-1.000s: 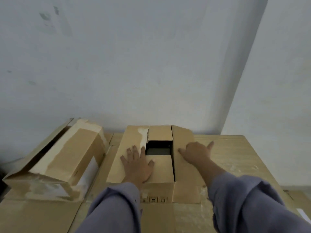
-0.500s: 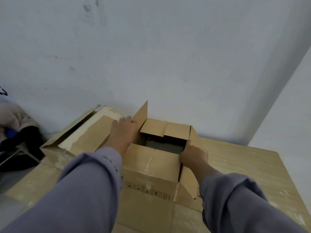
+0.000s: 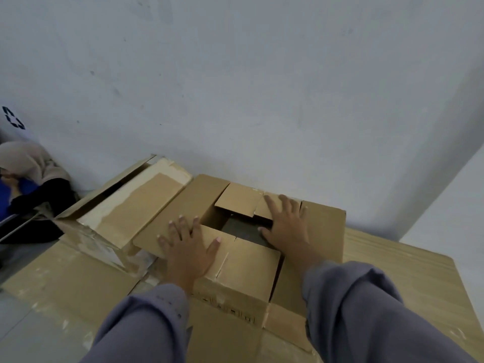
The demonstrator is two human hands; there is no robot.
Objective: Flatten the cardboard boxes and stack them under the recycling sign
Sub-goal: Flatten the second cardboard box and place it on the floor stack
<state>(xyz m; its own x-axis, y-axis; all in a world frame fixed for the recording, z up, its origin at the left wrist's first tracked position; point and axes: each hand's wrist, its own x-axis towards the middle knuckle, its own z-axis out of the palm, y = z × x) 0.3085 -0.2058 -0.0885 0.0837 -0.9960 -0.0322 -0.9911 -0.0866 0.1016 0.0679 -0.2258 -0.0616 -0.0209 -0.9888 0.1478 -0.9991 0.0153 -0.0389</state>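
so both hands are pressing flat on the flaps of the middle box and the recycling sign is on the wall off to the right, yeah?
Not quite. The recycling sign is on the wall at the far left, not the right, as the head view shows. The rest holds: the left hand and right hand both lie flat, palms down, on the flaps of the middle box.

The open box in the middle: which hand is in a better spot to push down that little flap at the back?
Probably the right hand. Its fingers already lie flat on the far flap of the open box, beside the dark hole. The left hand rests flat on the near left flap, farther from it.
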